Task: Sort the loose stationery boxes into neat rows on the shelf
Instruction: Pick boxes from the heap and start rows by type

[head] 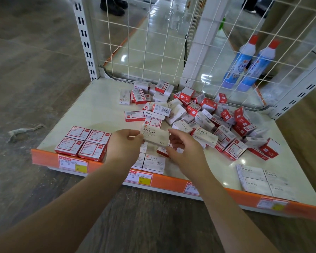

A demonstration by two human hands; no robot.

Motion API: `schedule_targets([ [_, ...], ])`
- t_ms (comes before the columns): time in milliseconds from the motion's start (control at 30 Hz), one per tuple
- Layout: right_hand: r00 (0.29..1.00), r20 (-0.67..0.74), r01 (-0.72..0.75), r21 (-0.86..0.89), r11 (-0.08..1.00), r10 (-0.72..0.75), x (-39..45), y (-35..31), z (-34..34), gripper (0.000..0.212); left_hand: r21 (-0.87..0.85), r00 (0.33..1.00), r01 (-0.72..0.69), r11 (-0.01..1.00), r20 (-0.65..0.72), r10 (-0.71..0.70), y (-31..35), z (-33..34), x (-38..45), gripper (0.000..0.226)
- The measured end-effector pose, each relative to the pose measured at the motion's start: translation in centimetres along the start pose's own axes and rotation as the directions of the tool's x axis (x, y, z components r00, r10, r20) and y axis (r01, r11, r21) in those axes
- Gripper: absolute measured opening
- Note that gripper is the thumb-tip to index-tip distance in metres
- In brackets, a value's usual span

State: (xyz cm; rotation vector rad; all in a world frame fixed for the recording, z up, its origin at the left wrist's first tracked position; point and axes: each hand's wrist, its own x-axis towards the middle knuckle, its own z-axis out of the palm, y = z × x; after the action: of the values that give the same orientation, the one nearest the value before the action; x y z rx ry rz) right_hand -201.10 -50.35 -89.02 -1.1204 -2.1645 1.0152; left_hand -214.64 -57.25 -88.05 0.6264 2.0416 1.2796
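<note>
- Left hand (123, 143) and right hand (185, 147) pinch a white staples box (155, 136) between them, fingers curled on its ends, above the near middle of the shelf (98, 106).
- Red paper-clip boxes (86, 142) sit squared near left.
- White staples boxes (263, 180) sit near right.
- A loose pile (199, 114) sprawls at far right.

four red boxes (86, 141), four staples boxes (263, 181), two bottles (248, 64).
</note>
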Motion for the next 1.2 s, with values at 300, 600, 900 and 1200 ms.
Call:
schedule_targets([
  [300,0.999,-0.021,0.037,-0.061,0.997,-0.038,0.1,0.5,-0.8,0.039,0.227,0.98,-0.079,0.971,0.198,0.033,-0.9,0.6,-0.9,0.024],
  [600,1.0,0.008,0.009,-0.081,0.997,-0.009,-0.6,1.2,-1.1,0.036,0.364,0.968,-0.173,0.915,0.232,0.09,-1.5,0.7,-1.1,0.02],
  [900,0.999,0.024,-0.029,-0.041,0.999,0.03,-0.9,1.8,-1.5,0.032,0.387,0.961,-0.23,0.893,0.233,0.147,-1.3,0.9,-1.4,0.029],
  [1200,0.999,0.013,-0.048,0.023,0.999,0.048,-1.6,2.9,-3.1,0.032,0.404,0.954,-0.256,0.878,0.254,0.161,-1.2,1.6,-1.8,0.036],
])
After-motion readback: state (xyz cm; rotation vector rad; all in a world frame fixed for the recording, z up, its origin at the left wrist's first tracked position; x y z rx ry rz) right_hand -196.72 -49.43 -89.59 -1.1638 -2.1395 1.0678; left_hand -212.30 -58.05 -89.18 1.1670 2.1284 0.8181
